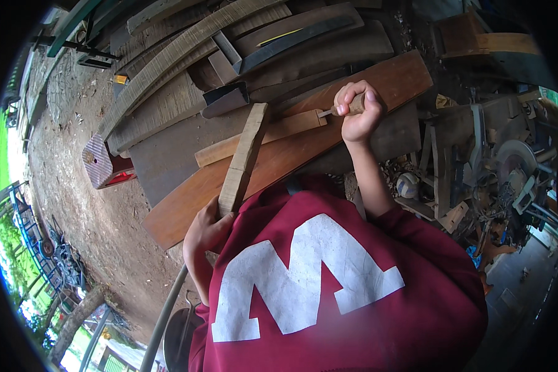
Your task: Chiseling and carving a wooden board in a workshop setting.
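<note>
I saw the left hand (207, 229), near left, fingers wrapped round a chunky wooden billet (244, 158); the right hand (361, 119), farther off right, had fingers curled tight round a wooden-handled tool (357, 103).

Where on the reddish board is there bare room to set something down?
The reddish board is bare at its left end, beside the left hand, and beyond the right hand. Its middle is crowded: wooden strip, wooden block, handled tool.

The wooden bar (245, 158) in the left hand (209, 228) is slanting over the wide board (291, 150), blocking passage along it; stacked planks (186, 60) are crowding the far side, while open ground (84, 229) is stretching leftward.
</note>
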`<state>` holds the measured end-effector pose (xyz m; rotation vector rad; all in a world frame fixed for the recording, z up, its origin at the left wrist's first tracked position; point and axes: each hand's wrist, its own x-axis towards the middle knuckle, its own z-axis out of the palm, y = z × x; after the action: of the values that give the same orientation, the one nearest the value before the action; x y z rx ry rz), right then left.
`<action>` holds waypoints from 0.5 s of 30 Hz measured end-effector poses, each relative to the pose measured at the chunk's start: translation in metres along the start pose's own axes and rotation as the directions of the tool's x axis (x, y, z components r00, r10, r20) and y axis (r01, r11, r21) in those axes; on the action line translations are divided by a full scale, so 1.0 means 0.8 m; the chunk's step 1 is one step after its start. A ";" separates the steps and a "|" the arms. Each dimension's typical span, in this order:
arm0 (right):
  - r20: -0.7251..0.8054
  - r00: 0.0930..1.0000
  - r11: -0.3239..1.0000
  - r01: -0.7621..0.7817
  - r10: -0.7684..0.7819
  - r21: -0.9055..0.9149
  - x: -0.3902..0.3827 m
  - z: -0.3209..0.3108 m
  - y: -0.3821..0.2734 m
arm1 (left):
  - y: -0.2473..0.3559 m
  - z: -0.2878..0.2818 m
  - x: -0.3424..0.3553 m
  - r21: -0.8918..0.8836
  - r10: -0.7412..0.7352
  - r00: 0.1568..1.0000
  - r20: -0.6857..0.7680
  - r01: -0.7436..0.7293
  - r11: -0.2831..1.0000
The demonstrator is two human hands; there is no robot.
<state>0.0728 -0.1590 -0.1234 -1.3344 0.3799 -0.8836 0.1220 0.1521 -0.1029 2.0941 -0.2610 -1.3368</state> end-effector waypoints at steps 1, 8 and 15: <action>0.001 1.000 1.000 0.001 -0.001 0.001 0.002 0.000 0.001 | 0.002 -0.001 0.001 0.000 0.001 1.000 -0.002 -0.001 1.000; -0.078 0.996 0.994 0.038 -0.030 0.101 0.016 -0.010 0.003 | 0.005 0.004 0.014 -0.353 0.174 0.985 0.020 -0.156 0.923; -0.180 0.978 0.957 0.048 -0.102 -0.285 -0.007 0.006 0.000 | 0.098 -0.030 0.014 -0.789 0.627 0.703 0.334 -0.156 0.595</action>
<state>0.0727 -0.1517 -0.1232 -1.5344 0.6268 -1.0565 0.1606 0.0956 -0.0572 0.8302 -0.3853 -1.4344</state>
